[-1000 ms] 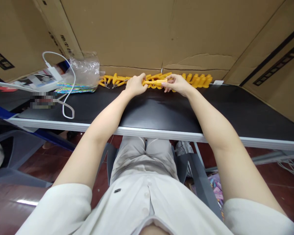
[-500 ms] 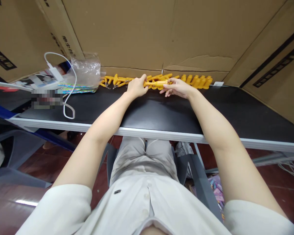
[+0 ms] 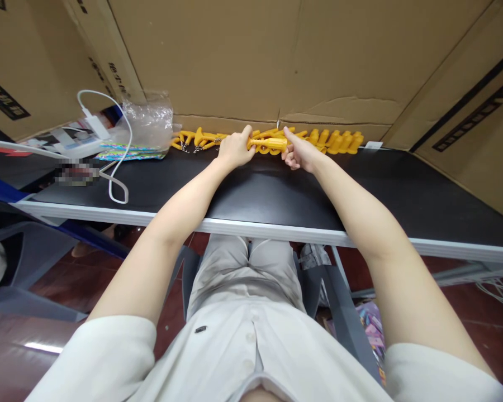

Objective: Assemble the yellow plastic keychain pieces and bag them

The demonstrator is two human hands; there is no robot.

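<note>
held roughly level between left hand [image 3: 235, 148] and right hand [image 3: 300, 153], toward the far side of the table [image 3: 276, 190]: yellow handle [image 3: 273, 145], with thin end leftward and wide end rightward. pinched at the thin end by the left hand, presumably as an anchor; partly hidden behind those fingers. met at or just beside the wide end by the right hand, with thumb raised and fingers loosely curled, probably to guide or steady that end; impossible to tell here between a grip and mere contact. turned crosswise, seemingly to give each hand one end.

behind and leftward, in a jumbled line along the cardboard [image 3: 243, 61]: yellow pieces [image 3: 198, 137], some with metal coils. to the right of the right hand, packed side by side, seemingly on end: yellow cylinders [image 3: 346, 141], perhaps grouped by kind for easy reach. set far back, probably for forearm room. farther left, atop colourful packets [image 3: 134, 151]: clear bag [image 3: 151, 120].
</note>
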